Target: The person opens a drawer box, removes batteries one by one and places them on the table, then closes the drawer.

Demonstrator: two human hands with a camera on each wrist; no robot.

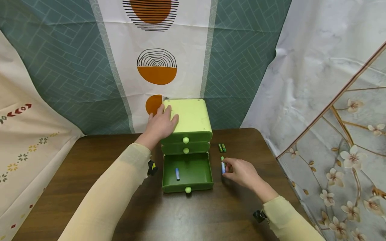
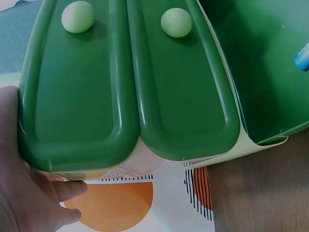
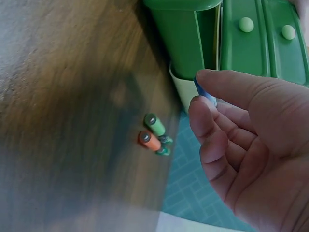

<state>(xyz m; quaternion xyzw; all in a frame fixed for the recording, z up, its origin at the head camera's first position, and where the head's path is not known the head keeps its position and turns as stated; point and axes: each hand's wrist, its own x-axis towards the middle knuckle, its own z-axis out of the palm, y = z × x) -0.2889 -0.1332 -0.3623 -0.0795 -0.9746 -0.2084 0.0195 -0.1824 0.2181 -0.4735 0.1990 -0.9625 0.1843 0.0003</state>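
battery pinched beside the open drawer

the left hand [image 1: 161, 124] lay flat on the top of the green drawer unit [image 1: 191, 117], at about ten o'clock from the table's middle, fingers straight and spread over its near left corner. in the left wrist view the palm [image 2: 24, 193] pressed against the unit's side, beside the two closed drawer fronts.

the bottom drawer [image 1: 187, 172] stood pulled out toward six o'clock, with one blue battery [image 1: 177, 174] lying inside it, left of centre.

the right hand [image 1: 242, 172] sat at three o'clock from that drawer, its thumb and fingertips pinching a blue battery [image 1: 223, 167] just off the drawer's right wall. in the right wrist view only a sliver of the blue battery [image 3: 206, 94] showed between the fingers.

two more batteries [image 1: 221, 147] lay together on the dark wooden table [image 1: 90, 160], at twelve o'clock from the right hand and near the unit's right side.
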